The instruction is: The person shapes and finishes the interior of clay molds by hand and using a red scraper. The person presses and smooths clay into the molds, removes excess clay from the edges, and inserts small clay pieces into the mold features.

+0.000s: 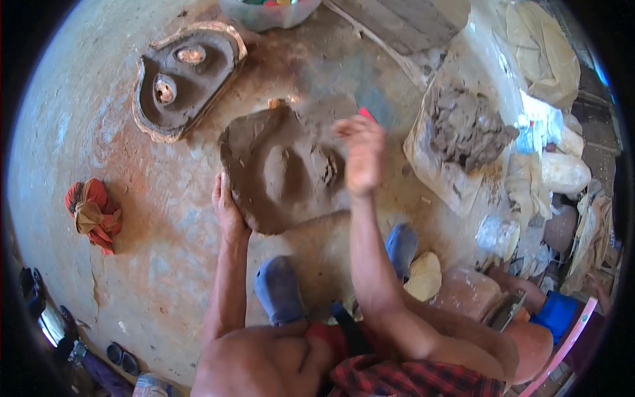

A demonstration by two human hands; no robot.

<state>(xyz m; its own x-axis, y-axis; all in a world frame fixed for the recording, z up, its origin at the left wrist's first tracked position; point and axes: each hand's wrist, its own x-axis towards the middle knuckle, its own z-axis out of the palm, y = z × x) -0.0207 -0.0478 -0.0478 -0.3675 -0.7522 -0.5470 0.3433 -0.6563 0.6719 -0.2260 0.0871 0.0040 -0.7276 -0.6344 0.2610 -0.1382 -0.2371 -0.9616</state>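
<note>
A wide slab of wet grey-brown clay (254, 188), apparently pressed in a mould, lies in front of me. It has a smooth oval bulge and a rougher, torn-looking lump beside it. My left hand (229, 210) grips its left edge, with some fingers hidden by the rim. Over the right side of the slab, my right hand (364, 155) is raised with its fingers apart and slightly blurred, holding nothing I can see. A small red object (367, 115) shows just behind that hand, partly covered.
A clay-lined half-round mould (142, 112) with two openings sits at the back left. At the right, a clay heap (466, 126) rests on a sheet (418, 149). A red cloth bundle (94, 215) lies left; a plastic basin (268, 16) stands behind. Blue shoes (278, 291) are near me.
</note>
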